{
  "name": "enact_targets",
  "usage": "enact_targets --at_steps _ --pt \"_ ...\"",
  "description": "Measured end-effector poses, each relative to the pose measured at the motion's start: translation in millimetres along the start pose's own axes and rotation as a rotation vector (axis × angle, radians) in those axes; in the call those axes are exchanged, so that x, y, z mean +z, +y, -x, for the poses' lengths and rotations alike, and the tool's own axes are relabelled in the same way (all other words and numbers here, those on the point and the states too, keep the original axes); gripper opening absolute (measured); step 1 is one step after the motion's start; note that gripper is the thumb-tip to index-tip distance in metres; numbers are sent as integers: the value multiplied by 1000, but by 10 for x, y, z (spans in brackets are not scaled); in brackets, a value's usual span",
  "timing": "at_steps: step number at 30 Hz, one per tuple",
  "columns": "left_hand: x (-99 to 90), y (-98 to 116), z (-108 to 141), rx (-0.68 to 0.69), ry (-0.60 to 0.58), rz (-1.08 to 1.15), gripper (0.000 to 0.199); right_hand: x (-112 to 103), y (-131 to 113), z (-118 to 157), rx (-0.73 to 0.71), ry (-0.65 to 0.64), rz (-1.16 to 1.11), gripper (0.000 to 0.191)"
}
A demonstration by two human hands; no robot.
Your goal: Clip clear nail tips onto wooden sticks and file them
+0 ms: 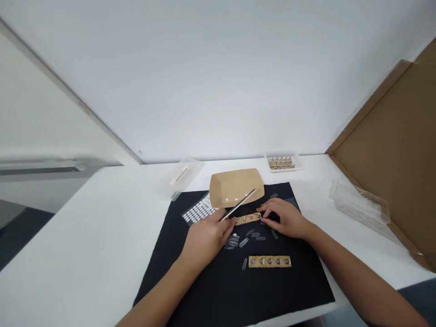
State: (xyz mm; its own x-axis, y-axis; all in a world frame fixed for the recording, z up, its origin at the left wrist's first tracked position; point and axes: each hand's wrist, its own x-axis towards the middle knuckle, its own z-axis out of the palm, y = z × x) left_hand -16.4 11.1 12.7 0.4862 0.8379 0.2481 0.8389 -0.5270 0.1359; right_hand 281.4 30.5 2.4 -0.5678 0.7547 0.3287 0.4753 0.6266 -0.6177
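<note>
Between my hands lies a tan strip [248,219] with a row of small metal pieces, on a black mat [218,290]. My left hand [208,234] is closed around a long thin tool [240,204] that points up and to the right, and its fingertips touch the strip's left end. With its fingertips bent together, my right hand [282,218] pinches at the strip's right end. A second tan strip [270,261] with several metal pieces lies nearer me. Several clear nail-shaped pieces [244,242] are scattered between the strips.
A brown paper tray [238,184] holds small white ovals. Left of it are a sheet of white oval stickers [199,211] and a clear lid [182,176]. Behind stands a white box [299,162] of metal pieces; clear boxes [361,204] and cardboard [395,150] are at right.
</note>
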Motion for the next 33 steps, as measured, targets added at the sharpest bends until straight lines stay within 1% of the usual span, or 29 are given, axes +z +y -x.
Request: enact_targets --at_steps 6,10,16,19,21,23,25,29,31,33 --pt "43 -50 5 18 41 56 32 15 3 3 -1 4 6 7" --pt "43 -52 -3 35 81 50 30 8 8 12 -9 2 28 7" --pt "-40 -48 -19 73 185 71 26 -86 -8 29 -14 94 15 6" --pt "-84 -81 -26 88 206 70 25 -108 -13 34 -10 89 17 5" --pt "-119 -105 -29 104 244 65 24 -108 -1 39 -10 83 30 4" --pt "-164 -115 -30 149 276 74 23 -108 26 47 -1 94 61 3" --pt "-214 -99 -26 232 238 117 23 -113 65 58 19 113 111 3" --pt "-272 1 -8 412 6 302 23 -121 137 79 66 133 176 5" --pt "-262 62 -2 464 -83 368 26 -117 152 83 78 131 180 5" --pt "-235 111 0 490 -141 384 31 -108 153 82 83 119 182 7"
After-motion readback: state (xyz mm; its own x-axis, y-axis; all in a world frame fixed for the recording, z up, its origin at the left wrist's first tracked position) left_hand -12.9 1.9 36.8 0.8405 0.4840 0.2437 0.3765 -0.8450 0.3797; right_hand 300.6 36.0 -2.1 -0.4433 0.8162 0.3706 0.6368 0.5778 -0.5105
